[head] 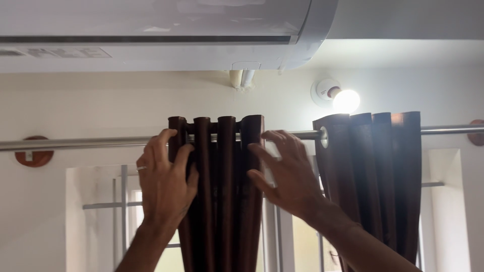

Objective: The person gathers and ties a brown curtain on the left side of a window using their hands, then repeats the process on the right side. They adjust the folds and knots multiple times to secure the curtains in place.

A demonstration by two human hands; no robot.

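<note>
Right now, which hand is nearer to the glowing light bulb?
The right hand: it is below and left of the bulb. The left hand lies farther left, across the bunched brown curtain.
</note>
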